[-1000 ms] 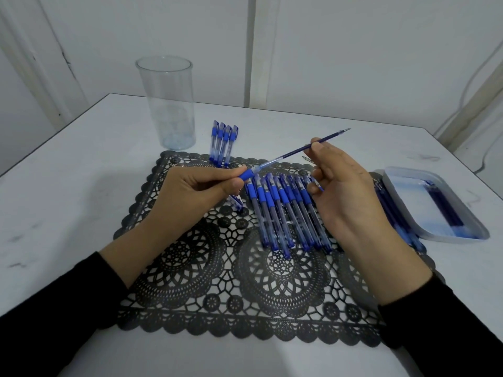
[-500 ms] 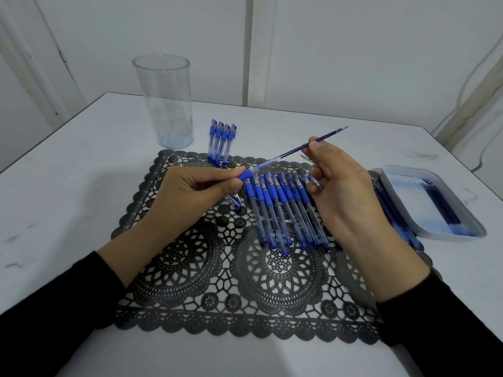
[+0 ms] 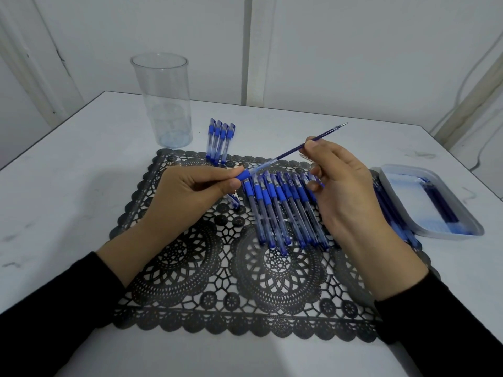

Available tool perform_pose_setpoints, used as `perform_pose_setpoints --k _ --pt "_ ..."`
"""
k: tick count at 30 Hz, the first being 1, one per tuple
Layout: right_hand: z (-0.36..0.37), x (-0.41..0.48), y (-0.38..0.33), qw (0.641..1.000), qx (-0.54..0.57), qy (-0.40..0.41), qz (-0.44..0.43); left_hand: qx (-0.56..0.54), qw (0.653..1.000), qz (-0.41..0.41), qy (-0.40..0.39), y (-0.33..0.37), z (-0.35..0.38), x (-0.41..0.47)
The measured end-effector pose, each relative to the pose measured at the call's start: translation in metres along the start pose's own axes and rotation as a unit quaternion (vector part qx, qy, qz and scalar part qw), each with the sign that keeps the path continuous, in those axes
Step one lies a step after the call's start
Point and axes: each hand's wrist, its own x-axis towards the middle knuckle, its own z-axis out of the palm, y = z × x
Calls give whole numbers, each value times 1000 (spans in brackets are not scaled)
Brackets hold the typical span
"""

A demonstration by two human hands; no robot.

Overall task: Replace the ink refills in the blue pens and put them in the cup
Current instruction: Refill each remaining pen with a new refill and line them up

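Note:
My left hand [image 3: 187, 194] grips a pen barrel [image 3: 246, 174] by its blue rubber grip. A thin blue ink refill [image 3: 324, 133] sticks out of that barrel, up and to the right. My right hand [image 3: 343, 186] pinches the refill near its middle, and its lower fingers also curl round a small part that I cannot make out. Below the hands, a row of several blue pens [image 3: 283, 210] lies on the black lace mat [image 3: 217, 268]. The clear plastic cup [image 3: 163, 102] stands empty at the back left.
Several capped blue pens [image 3: 220, 140] lie side by side at the mat's far edge, near the cup. A grey tray [image 3: 402, 205] with dark blue refills sits on the right, with more pens [image 3: 392, 216] along its left side. The white table ends at the walls behind.
Both hands hold the same pen and refill as before, in nearly the same pose. The refill's free length outside the barrel looks unchanged.

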Motion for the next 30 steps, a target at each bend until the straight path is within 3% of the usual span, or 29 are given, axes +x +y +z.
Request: perform_pose_setpoints --k 4,9,20,24,30 --pt "7 -8 0 997 -44 -44 -55 14 1000 17 6 -1 1 0" --pt "15 -15 6 987 -65 -137 -48 0 1000 6 9 0 1 -1" --pt "11 -9 12 984 -94 -112 -98 5 1000 5 -4 0 -1 0" --pt "10 -7 13 985 -60 -136 -86 7 1000 0 -12 -2 -1 -1" --pt "12 -6 18 970 -123 -176 -109 13 1000 -23 -13 -3 -4 -1"
